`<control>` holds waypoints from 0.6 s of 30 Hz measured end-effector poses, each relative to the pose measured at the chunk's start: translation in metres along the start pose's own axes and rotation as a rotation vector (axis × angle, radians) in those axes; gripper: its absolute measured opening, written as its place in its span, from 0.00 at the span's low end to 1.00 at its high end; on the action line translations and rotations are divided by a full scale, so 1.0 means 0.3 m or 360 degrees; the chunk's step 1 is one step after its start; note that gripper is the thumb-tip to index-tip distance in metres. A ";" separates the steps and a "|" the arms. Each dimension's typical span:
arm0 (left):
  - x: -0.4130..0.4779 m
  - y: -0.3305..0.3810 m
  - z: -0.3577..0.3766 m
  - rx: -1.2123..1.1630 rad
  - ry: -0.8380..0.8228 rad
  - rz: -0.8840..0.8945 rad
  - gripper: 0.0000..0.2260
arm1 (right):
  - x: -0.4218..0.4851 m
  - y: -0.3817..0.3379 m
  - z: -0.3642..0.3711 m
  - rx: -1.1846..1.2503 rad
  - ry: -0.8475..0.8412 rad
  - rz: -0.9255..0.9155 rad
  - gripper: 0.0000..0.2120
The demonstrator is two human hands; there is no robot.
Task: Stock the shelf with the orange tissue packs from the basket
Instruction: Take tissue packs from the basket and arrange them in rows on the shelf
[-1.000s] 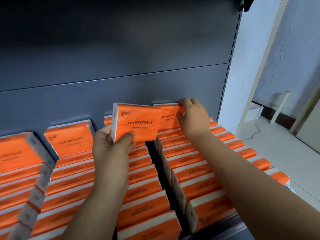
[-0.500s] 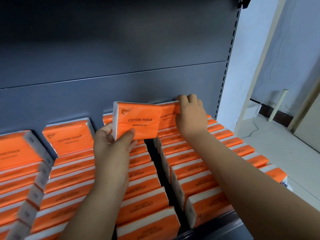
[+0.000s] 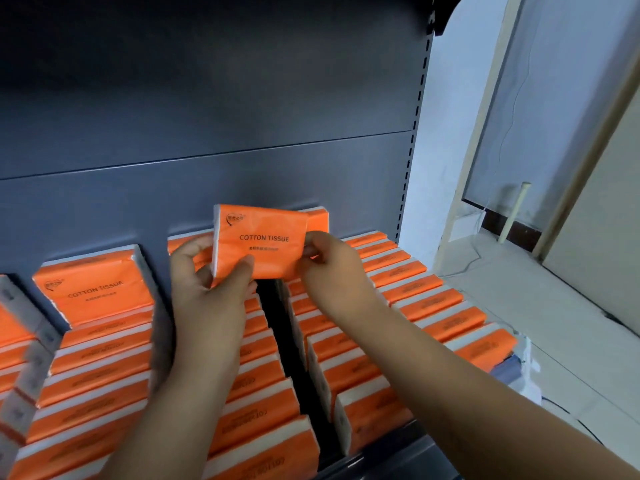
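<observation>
An orange tissue pack [image 3: 259, 242] marked COTTON TISSUE is held upright in mid-air above the shelf. My left hand [image 3: 207, 299] grips its lower left edge and my right hand [image 3: 332, 271] pinches its right edge. Behind it, an upright pack [image 3: 318, 220] stands at the back of the right row [image 3: 408, 306]. Several rows of orange packs fill the grey shelf [image 3: 398, 455]. A dark gap [image 3: 277, 323] runs between the middle row and the right row. The basket is out of view.
The grey back panel [image 3: 207, 133] rises behind the packs, with a slotted upright [image 3: 415, 133] at its right. A leaning pack [image 3: 97, 285] fronts the left row. To the right are pale floor [image 3: 554, 306], a white rod [image 3: 514, 213] and a wall.
My right hand has let go of the back pack of the right row and moved left onto the held pack's right edge. The held pack has shifted right, in front of the gap.
</observation>
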State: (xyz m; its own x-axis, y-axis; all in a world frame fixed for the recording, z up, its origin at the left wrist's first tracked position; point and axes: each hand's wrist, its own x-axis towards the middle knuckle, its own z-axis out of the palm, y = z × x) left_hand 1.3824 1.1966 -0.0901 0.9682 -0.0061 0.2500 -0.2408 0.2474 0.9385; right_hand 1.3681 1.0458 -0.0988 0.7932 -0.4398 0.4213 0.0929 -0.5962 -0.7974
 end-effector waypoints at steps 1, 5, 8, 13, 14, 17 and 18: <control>-0.007 0.000 0.007 0.0088 -0.0036 0.0053 0.17 | 0.004 0.007 -0.018 -0.0009 0.0025 0.0029 0.12; -0.035 0.000 0.051 0.0570 -0.0155 0.0229 0.17 | 0.014 0.039 -0.112 0.0037 0.0176 0.0148 0.21; -0.059 -0.015 0.107 0.0673 -0.0362 0.0147 0.16 | 0.038 0.075 -0.165 0.0206 0.0349 0.0373 0.17; -0.096 -0.040 0.230 0.0601 -0.0600 -0.0037 0.14 | 0.075 0.102 -0.258 0.0328 0.0525 0.0624 0.11; -0.097 -0.048 0.260 0.0601 -0.0597 -0.0052 0.14 | 0.084 0.112 -0.275 0.0333 0.0540 0.0624 0.11; -0.086 -0.065 0.352 0.0615 -0.0575 -0.0150 0.10 | 0.111 0.144 -0.313 0.0323 0.0583 0.0621 0.09; -0.079 -0.073 0.383 0.0615 -0.0575 -0.0172 0.10 | 0.119 0.156 -0.326 0.0322 0.0584 0.0631 0.08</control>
State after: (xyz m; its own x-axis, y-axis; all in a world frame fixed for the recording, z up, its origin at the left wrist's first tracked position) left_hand 1.3571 1.0799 -0.0892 0.9204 -0.3613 0.1494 -0.2146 -0.1473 0.9655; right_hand 1.3420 0.9365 -0.0789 0.5337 -0.8291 0.1668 -0.0268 -0.2138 -0.9765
